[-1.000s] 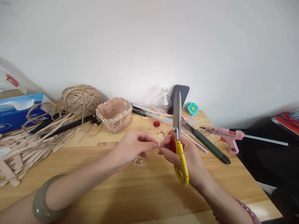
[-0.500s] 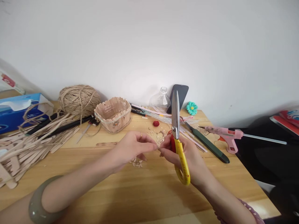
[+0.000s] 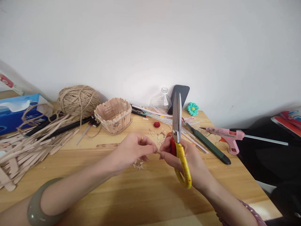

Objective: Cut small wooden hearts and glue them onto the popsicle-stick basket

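In the middle of the head view my two hands meet fingertip to fingertip over the wooden table (image 3: 94, 191). My left hand (image 3: 135, 149) pinches a tiny pale wood piece (image 3: 158, 151), whose other end touches the fingertips of my right hand (image 3: 185, 157). That right hand is also closed around scissors (image 3: 181, 150) with red and yellow handles, blades pointing up and slightly parted. Small wood chips (image 3: 138, 164) lie under my left fingers, and further wood shavings (image 3: 161, 138) lie just beyond the hands. A red rose-like flower (image 3: 156, 124) sits behind these.
Behind stand a craft-stick basket (image 3: 114, 121), twine ball (image 3: 80, 100), clear bottle top (image 3: 163, 100), phone (image 3: 180, 97) and teal flower (image 3: 192, 109). Craft sticks (image 3: 21, 153) and a blue tissue box (image 3: 21, 110) are left. A green-handled knife (image 3: 209, 142) and pink glue gun (image 3: 229, 135) lie right.
My fingertips have drawn slightly apart, so the small wood piece between them shows more. The scissor blades have opened a little.
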A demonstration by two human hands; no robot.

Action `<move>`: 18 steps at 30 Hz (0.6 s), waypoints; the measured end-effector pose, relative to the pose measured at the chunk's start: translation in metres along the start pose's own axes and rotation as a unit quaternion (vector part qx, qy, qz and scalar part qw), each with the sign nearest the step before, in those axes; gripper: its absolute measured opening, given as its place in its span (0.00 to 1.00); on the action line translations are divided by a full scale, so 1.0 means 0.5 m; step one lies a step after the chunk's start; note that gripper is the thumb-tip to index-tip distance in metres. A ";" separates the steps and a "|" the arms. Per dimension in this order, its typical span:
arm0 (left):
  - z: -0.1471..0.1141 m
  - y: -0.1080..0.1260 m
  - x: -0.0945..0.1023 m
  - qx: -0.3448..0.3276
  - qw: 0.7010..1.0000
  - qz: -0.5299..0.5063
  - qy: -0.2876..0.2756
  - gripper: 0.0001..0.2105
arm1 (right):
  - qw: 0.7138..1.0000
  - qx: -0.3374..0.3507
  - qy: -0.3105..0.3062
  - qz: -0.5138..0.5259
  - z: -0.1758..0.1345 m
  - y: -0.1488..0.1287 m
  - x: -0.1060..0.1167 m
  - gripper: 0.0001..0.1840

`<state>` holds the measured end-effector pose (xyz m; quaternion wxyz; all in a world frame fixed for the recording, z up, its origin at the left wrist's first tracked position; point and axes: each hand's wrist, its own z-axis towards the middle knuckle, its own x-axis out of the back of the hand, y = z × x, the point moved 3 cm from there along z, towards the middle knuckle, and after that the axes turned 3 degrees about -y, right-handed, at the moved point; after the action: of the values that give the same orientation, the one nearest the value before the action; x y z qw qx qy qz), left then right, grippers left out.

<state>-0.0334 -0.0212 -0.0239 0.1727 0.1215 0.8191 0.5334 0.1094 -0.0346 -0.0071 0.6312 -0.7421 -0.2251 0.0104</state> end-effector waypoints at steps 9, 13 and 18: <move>0.004 -0.005 0.007 0.010 0.999 -0.046 -0.024 0.03 | 1.000 -0.002 0.013 0.012 0.005 -0.002 0.009 0.09; 0.001 0.001 0.004 0.007 1.000 0.002 -0.011 0.03 | 1.000 -0.013 0.011 0.005 0.003 -0.003 0.010 0.09; 0.000 -0.002 0.003 0.006 1.000 0.021 0.014 0.03 | 1.000 -0.019 0.009 -0.003 0.005 -0.010 0.009 0.09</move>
<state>-0.0349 -0.0207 -0.0250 0.1489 0.1326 0.8219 0.5336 0.1109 -0.0303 -0.0017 0.6191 -0.7532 -0.2223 -0.0023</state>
